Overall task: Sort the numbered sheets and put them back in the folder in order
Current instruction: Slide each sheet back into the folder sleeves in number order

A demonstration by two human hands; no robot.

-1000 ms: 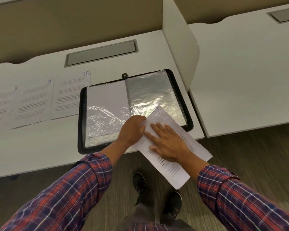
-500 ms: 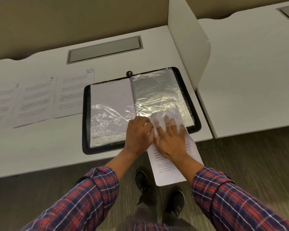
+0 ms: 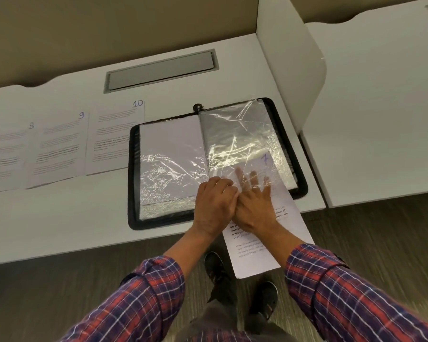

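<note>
A black folder (image 3: 133,174) lies open on the white desk, with clear plastic sleeves on both sides. The sheet numbered 7 (image 3: 260,245) is partly inside the right-hand sleeve (image 3: 242,134), its lower half hanging over the desk edge. My right hand (image 3: 253,206) lies flat on the sheet, its straight fingers reaching inside the sleeve. My left hand (image 3: 214,206) pinches the sleeve's lower edge beside it. Sheets numbered 8 (image 3: 5,154), 9 (image 3: 59,146) and 10 (image 3: 116,137) lie in a row to the left of the folder.
A white divider panel (image 3: 292,62) stands right of the folder, with a second desk (image 3: 381,107) beyond it. A grey cable flap (image 3: 161,70) is set into the desk behind the folder. My shoes (image 3: 215,265) show on the floor below.
The sheet has turned from slanted to nearly straight and slid up into the right-hand sleeve. My right fingers followed it in, and the number 7 now shows through the plastic.
</note>
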